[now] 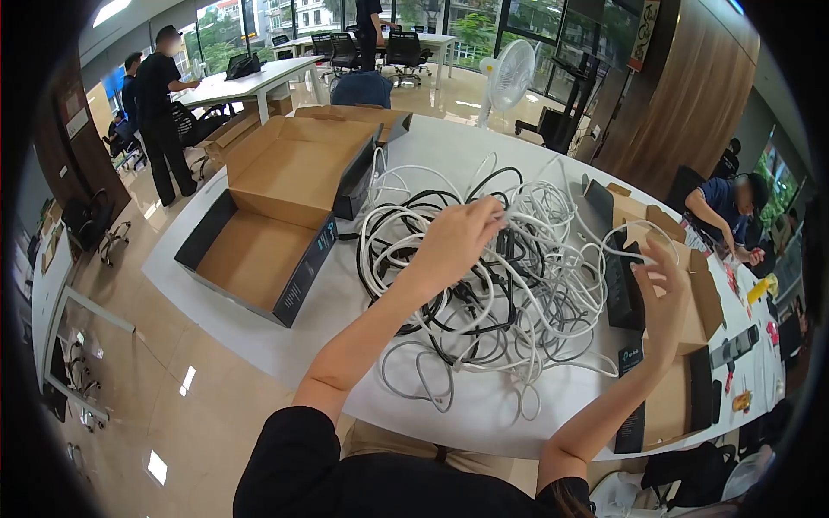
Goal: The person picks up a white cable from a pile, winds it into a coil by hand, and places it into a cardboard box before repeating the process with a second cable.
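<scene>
White and black cables (484, 293) lay in one knotted heap on the round worktop (345, 302), beside an open cardboard box (276, 181). The left hand (453, 242) pinched a white cable (518, 211) at the heap's top, grip closed on it. The right hand (661, 298) hung open at the heap's far side, fingers spread. A hard pull would likely tighten the knots or drag the heap off the edge.

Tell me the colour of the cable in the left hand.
White: a thin round plastic cable; the head view shows it best.
</scene>
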### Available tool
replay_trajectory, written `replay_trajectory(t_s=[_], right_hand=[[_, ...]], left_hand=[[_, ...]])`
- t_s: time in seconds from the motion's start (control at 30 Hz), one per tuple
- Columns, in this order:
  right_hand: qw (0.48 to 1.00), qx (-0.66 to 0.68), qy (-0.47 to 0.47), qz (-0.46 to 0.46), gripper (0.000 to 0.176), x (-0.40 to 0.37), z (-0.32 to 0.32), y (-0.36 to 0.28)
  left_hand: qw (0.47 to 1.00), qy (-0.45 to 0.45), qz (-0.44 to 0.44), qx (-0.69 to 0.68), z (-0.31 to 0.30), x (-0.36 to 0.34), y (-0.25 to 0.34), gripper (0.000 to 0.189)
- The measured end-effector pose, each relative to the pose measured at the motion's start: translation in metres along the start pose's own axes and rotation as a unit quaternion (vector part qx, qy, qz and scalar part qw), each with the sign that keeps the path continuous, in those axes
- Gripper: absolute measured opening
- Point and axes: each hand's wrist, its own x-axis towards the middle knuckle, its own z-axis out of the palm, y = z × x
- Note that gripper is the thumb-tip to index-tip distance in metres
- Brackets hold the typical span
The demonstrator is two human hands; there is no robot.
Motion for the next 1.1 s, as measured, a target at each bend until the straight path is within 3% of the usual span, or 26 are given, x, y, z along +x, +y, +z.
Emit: replay_trajectory(t_s=[0.1, 0.17, 0.23, 0.3, 0.37, 0.5, 0.6, 0.7, 0.77, 0.83, 0.87, 1.0, 1.07, 1.1], right_hand=[[0.988, 0.045, 0.091, -0.117, 0.042, -0.002, 0.016, -0.042], [0.965, 0.088, 0.143, -0.201, 0.038, -0.004, 0.026, -0.069], [0.955, -0.064, 0.061, -0.284, 0.031, -0.011, 0.028, -0.080], [0.942, -0.130, -0.012, -0.310, 0.024, -0.014, 0.029, -0.077], [0.948, -0.111, -0.076, -0.289, 0.018, -0.014, 0.033, -0.065], [0.995, 0.036, -0.088, 0.015, 0.011, -0.014, 0.016, -0.053], [0.986, 0.150, 0.066, 0.025, 0.030, -0.008, -0.005, -0.014], [0.965, 0.186, 0.179, 0.050, 0.035, -0.010, -0.035, 0.011], [0.901, 0.325, 0.279, 0.072, 0.043, -0.014, -0.060, 0.052], [0.842, 0.408, 0.341, 0.090, 0.045, -0.022, -0.085, 0.075], [0.830, 0.451, 0.325, 0.044, 0.044, -0.031, -0.099, 0.099], [0.791, 0.521, 0.319, 0.035, 0.038, -0.050, -0.135, 0.131], [0.784, 0.539, 0.307, 0.015, 0.036, -0.058, -0.141, 0.136], [0.784, 0.542, 0.303, 0.009, 0.036, -0.060, -0.143, 0.138]], left_hand=[[0.985, 0.013, 0.171, 0.000, -0.004, -0.003, 0.020, 0.010], [0.975, -0.081, 0.204, 0.035, -0.006, -0.010, 0.038, 0.014], [0.960, -0.146, 0.238, 0.036, -0.007, -0.015, 0.054, 0.018], [0.963, -0.095, 0.250, 0.023, -0.008, -0.020, 0.060, 0.016], [0.968, -0.066, 0.243, 0.008, -0.021, -0.021, 0.070, 0.014], [0.961, 0.076, 0.256, -0.078, -0.076, -0.038, 0.116, 0.027], [0.928, 0.170, 0.331, -0.031, -0.111, -0.082, 0.124, 0.029], [0.876, 0.286, 0.383, 0.063, -0.126, -0.094, 0.130, 0.030], [0.905, 0.239, 0.351, -0.014, -0.127, -0.072, 0.151, 0.034], [0.891, 0.252, 0.377, 0.031, -0.129, -0.075, 0.146, 0.036], [0.883, 0.256, 0.390, 0.052, -0.129, -0.076, 0.143, 0.036], [0.917, 0.242, 0.317, -0.031, -0.110, -0.057, 0.126, 0.029], [0.960, 0.194, 0.200, 0.008, -0.098, -0.046, 0.111, 0.022], [0.986, 0.115, 0.114, 0.027, -0.094, -0.036, 0.100, 0.016]])
